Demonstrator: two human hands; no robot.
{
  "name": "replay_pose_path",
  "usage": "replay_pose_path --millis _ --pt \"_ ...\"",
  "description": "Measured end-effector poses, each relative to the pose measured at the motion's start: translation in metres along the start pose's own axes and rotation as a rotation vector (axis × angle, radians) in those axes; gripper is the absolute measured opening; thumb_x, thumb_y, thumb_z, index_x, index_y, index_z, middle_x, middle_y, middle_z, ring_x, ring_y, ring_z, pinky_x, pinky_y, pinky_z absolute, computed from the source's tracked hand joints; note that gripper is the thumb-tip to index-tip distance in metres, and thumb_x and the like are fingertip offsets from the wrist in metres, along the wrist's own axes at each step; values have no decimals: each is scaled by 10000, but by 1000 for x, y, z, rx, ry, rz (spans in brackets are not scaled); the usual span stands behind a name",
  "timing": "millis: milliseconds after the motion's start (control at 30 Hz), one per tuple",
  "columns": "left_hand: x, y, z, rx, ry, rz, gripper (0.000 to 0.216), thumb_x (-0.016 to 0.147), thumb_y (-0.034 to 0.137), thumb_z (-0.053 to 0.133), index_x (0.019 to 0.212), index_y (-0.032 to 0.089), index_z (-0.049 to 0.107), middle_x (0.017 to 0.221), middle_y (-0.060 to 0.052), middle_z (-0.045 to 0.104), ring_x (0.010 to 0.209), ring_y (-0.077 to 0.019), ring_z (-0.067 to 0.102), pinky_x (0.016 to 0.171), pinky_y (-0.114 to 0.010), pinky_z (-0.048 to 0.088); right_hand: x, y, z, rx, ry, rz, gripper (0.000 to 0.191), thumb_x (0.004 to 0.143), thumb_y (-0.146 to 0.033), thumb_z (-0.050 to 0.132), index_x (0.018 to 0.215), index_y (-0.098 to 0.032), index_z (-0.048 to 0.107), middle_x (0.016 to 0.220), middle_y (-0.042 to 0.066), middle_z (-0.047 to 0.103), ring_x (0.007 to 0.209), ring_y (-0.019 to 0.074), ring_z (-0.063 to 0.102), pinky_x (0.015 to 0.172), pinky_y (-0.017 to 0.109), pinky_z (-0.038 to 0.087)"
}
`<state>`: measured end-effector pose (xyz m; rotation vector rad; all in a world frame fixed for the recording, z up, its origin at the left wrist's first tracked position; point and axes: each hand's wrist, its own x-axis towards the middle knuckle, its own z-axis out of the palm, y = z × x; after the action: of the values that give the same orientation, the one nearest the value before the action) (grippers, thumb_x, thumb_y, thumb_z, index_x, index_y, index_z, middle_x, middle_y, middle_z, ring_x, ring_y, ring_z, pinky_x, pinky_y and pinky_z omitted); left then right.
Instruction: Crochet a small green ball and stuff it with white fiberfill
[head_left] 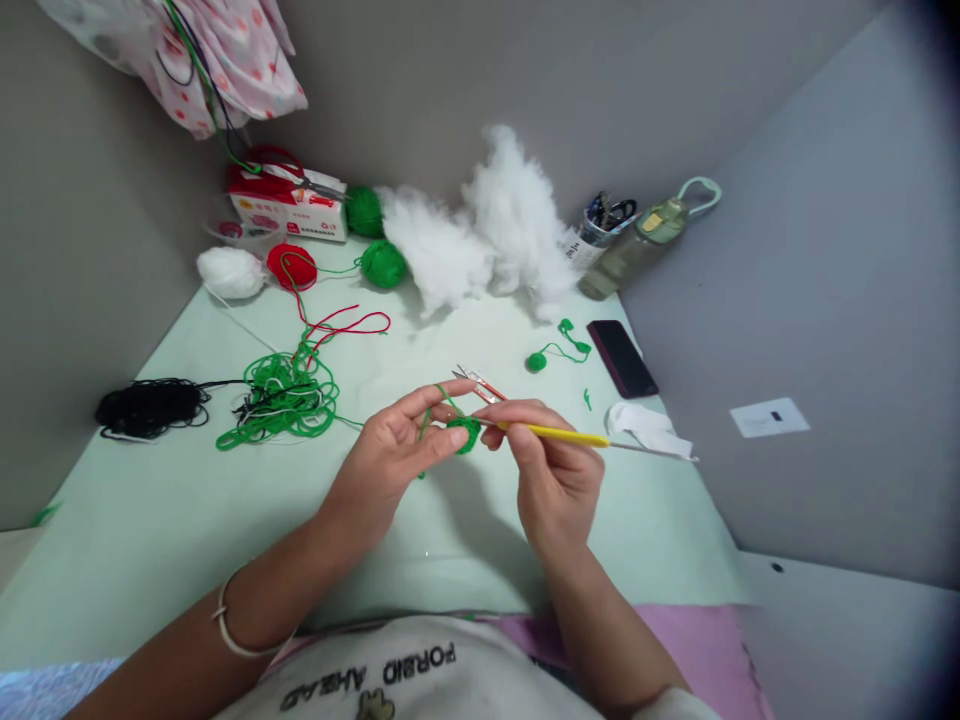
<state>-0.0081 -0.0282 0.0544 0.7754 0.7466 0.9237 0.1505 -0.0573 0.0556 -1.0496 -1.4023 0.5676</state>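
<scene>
My left hand point(394, 450) pinches a small green crochet piece point(465, 433) between thumb and fingers, with green yarn looped over the index finger. My right hand point(551, 470) grips a yellow-handled crochet hook point(559, 433), its tip at the green piece and its metal end pointing right. Both hands hover above the pale green table point(187, 540) near its middle. A tangle of green yarn point(281, 395) lies to the left of my left hand.
Small scissors point(480, 382) lie just beyond my hands. Balls of white point(231, 272), red point(291, 265) and green yarn point(382, 263), white stuffing point(487, 235), a box point(289, 205), a bottle point(637, 245), a phone point(622, 358), black yarn point(146, 405) and a tissue point(645, 425) surround them.
</scene>
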Motion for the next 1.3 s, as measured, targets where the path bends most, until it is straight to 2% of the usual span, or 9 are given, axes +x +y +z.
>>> replay_pose_path --millis 100,200,300,367,533,700,867,1067,1300 --pt "0 -3 4 -56 31 -1 429 817 281 838 1237 256 757 911 -11 711 873 -145 619 851 -251 461 -6 3 1 -255 -31 -201 284 969 -113 611 1139 -292 752 1011 46 768 879 173 721 746 336 610" --pt "2 -2 5 -196 -18 -113 356 810 268 833 1157 205 791 741 17 661 635 -86 530 810 -246 487 -7 6 -1 -388 -60 -366 372 936 -78 645 1226 -295 731 1087 74 775 960 200 722 788 357 613" --pt "4 1 3 -266 -9 -175 266 831 251 808 1085 172 819 541 95 445 463 -34 251 775 -217 498 -3 4 -5 -181 38 -201 298 973 -84 586 1128 -272 759 968 52 780 858 184 711 720 343 591" --pt "4 2 1 -253 25 -142 262 842 234 798 1100 194 815 556 101 430 463 -28 197 738 -190 486 1 2 -6 0 91 -43 243 1004 -145 568 1034 -271 774 891 31 768 757 165 676 655 327 563" --pt "2 -3 1 -21 22 -33 321 835 277 816 1155 265 793 853 21 651 518 -32 301 475 -186 288 2 0 -4 85 13 136 157 987 -250 640 965 -260 795 921 33 783 784 167 683 697 325 553" --pt "1 -6 0 92 27 13 303 864 311 787 1167 292 784 924 -10 667 639 -74 434 512 -214 290 3 5 -8 273 24 291 178 1007 -307 616 956 -252 777 904 26 768 719 135 666 719 309 554" --pt "0 -3 0 100 45 12 293 851 310 792 1144 296 791 910 3 630 643 -73 403 561 -217 316 7 4 -9 356 6 322 203 1020 -316 591 916 -225 740 878 30 763 709 133 676 692 292 560" --pt "-1 -2 0 155 83 62 275 843 284 795 1118 295 796 860 17 599 673 -78 425 645 -212 362 1 -2 -10 164 -18 171 214 1045 -222 534 1005 -238 743 937 19 765 756 125 696 723 288 579" --pt "-4 -7 3 311 208 201 280 827 205 791 1094 288 802 753 34 544 724 -104 482 710 -215 418 -11 0 -4 -138 -37 -241 342 983 -46 518 1214 -234 687 999 64 759 901 204 720 747 379 581"
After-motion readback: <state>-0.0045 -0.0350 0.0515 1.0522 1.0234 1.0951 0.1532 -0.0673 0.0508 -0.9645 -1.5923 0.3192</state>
